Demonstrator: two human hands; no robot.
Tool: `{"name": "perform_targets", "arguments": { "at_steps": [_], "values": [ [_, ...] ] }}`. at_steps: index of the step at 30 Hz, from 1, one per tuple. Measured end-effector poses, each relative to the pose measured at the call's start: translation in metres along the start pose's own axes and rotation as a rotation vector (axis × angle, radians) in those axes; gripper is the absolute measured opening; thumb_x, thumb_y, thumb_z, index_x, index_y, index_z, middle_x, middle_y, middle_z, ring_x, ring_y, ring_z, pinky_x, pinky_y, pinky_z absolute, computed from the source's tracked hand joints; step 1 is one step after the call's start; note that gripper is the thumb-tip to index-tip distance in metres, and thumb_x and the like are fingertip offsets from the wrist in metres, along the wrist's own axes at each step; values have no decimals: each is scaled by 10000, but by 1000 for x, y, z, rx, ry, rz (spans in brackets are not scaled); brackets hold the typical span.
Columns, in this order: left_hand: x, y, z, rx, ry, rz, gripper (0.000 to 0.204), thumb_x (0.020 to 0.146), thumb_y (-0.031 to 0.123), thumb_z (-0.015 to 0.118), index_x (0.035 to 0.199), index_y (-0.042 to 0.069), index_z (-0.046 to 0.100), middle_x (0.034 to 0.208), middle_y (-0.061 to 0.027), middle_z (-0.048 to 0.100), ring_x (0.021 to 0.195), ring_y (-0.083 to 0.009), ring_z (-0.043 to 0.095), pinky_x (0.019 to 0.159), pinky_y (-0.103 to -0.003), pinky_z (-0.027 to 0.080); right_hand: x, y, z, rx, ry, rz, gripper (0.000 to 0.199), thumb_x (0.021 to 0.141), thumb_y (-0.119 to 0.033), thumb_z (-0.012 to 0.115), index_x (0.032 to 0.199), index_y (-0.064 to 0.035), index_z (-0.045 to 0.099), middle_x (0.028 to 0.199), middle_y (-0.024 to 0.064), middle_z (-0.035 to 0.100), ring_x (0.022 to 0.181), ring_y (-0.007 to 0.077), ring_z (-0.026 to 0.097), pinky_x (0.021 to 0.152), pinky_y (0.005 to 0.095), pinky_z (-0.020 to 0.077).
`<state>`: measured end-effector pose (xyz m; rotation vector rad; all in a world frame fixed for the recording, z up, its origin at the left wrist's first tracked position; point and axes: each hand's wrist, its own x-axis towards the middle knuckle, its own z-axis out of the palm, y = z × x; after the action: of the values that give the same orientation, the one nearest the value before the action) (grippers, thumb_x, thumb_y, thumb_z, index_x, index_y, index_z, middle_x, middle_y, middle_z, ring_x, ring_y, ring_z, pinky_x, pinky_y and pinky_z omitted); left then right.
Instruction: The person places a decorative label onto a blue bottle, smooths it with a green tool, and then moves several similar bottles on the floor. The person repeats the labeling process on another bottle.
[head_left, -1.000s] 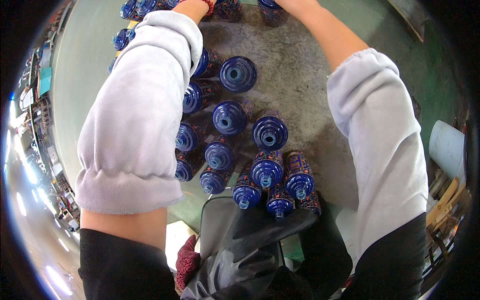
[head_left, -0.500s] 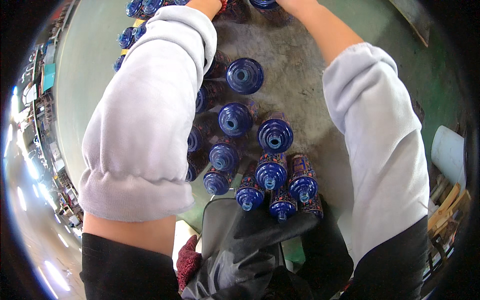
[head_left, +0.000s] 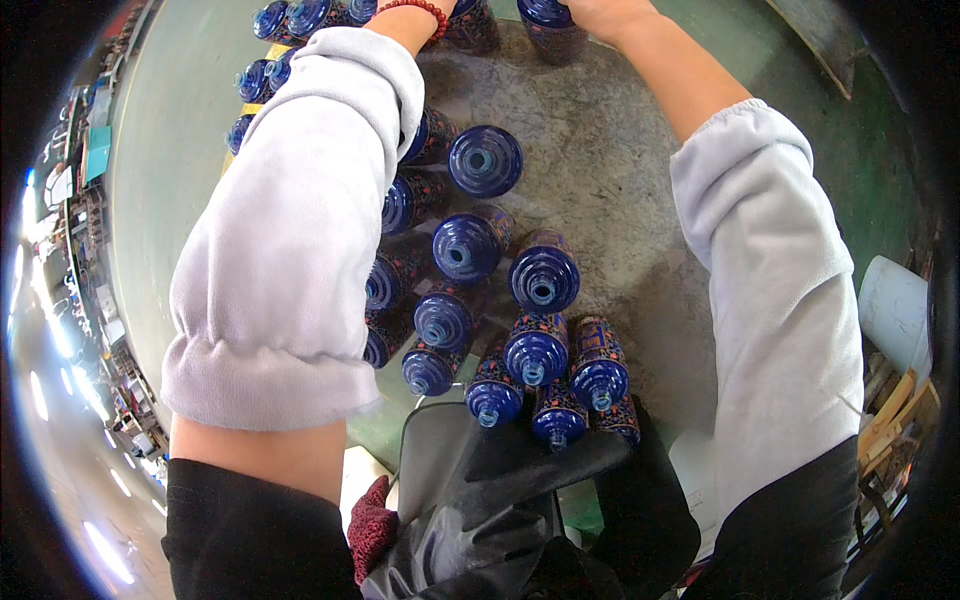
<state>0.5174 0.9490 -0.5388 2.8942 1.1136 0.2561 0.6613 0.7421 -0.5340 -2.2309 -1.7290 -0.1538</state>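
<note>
At the top edge, my right hand (head_left: pixel 604 16) is against the right side of a dark blue glass bottle (head_left: pixel 556 38), closed on it as far as shows; its fingertips are cut off. My left hand (head_left: pixel 436 6), below a red bead bracelet (head_left: pixel 412 12), is almost wholly out of the picture and its fingers cannot be seen. Nearest to it stands another patterned blue bottle (head_left: pixel 472 30). Down the middle stand several more such bottles, among them one (head_left: pixel 486 162) with its open neck facing up and one (head_left: pixel 544 274) nearer me.
The bottles stand on a worn grey table (head_left: pixel 610 150). More blue bottles (head_left: pixel 256 78) are at the upper left, partly behind my left sleeve (head_left: pixel 290 210). A white container (head_left: pixel 894 314) and wood pieces (head_left: pixel 890 425) lie to the right. A dark red knitted item (head_left: pixel 372 525) is near my lap.
My right hand and the bottle at it have shifted slightly right. Both forearms have spread a little apart. The whole view has shifted slightly, and the standing bottles keep their arrangement.
</note>
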Motion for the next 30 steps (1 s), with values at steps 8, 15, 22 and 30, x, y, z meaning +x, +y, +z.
{"name": "perform_targets", "arguments": {
  "at_steps": [8, 15, 22, 30],
  "values": [
    [8, -5, 7, 209, -69, 165, 363, 943, 340, 629, 1022, -7, 698, 1101, -268, 673, 1081, -410, 661, 930, -462, 535, 6, -13, -5, 16, -91, 140, 218, 895, -207, 628, 1079, -92, 645, 1125, 143, 635, 1073, 359, 638, 915, 468, 549],
    [-7, -7, -19, -20, -72, 22, 348, 903, 318, 696, 1041, -1, 680, 1038, -295, 670, 1054, -442, 658, 904, -483, 542, -7, -20, -17, 101, -178, 325, 280, 880, -217, 671, 1107, -56, 644, 1158, 186, 624, 1120, 381, 619, 957, 473, 526],
    [-100, -36, -86, -335, 35, 222, 224, 944, 288, 632, 1059, 109, 702, 938, -204, 723, 917, -427, 678, 839, -497, 546, -143, -36, -78, 364, 233, 61, 210, 880, -39, 678, 1082, -11, 628, 1137, 174, 598, 1115, 389, 585, 963, 455, 497],
    [-210, -23, -127, -453, -226, 373, 225, 974, 251, 645, 1110, 79, 695, 975, -137, 724, 909, -323, 691, 812, -398, 542, -375, -131, -158, 504, -142, 540, 231, 861, 7, 689, 1089, -3, 652, 1235, 183, 590, 1186, 390, 575, 1024, 443, 481]
  ]
}}
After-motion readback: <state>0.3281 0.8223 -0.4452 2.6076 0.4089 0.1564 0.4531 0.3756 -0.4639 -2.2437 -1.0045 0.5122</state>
